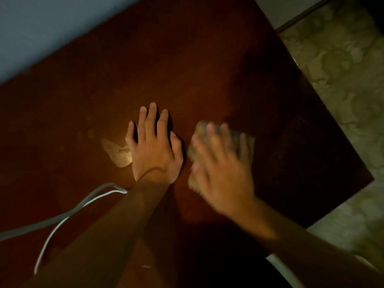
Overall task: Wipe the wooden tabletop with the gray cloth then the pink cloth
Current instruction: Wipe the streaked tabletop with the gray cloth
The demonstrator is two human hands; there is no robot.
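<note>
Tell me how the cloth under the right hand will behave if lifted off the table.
The gray cloth lies bunched under the right hand, so it is probably floppy. It looks thin, so likely light. It should neither roll nor tip.

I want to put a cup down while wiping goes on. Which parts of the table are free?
Free: the far tabletop beyond both hands, and the dark right corner. Crowded: the middle, with the left hand flat beside the pale patch, the right hand on the gray cloth, the cable near-left.
</note>
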